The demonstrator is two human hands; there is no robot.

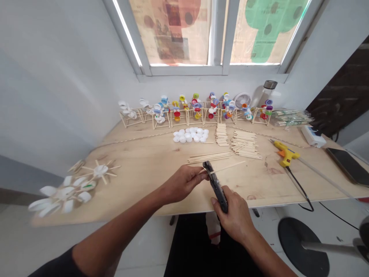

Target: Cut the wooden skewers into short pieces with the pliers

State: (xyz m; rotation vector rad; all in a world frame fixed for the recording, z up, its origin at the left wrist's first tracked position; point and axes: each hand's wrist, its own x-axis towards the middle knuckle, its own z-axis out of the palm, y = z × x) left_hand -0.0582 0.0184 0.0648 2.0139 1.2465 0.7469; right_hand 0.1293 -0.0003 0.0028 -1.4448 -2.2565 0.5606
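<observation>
My left hand [183, 182] is closed, pinching a thin wooden stick [232, 166] near one end. The stick passes across the jaws of a dark hand cutter [218, 188] and points off to the right. Wrapped round the cutter's handles is my right hand [238, 215]; whether the blades meet the stick I cannot tell. Just beyond both hands lies a small bundle of long sticks [209, 157]. Behind it are two piles of shorter cut sticks, one narrow [221, 134] and one wider [246, 144].
White bottle caps [190, 135] cluster mid-table. Several stick frames with coloured caps [197, 111] line the wall. A yellow glue gun [286, 153], power strip [313, 136] and phone [348, 165] lie right. White-cupped wheel [65, 193] and spoked hub [100, 171] lie left.
</observation>
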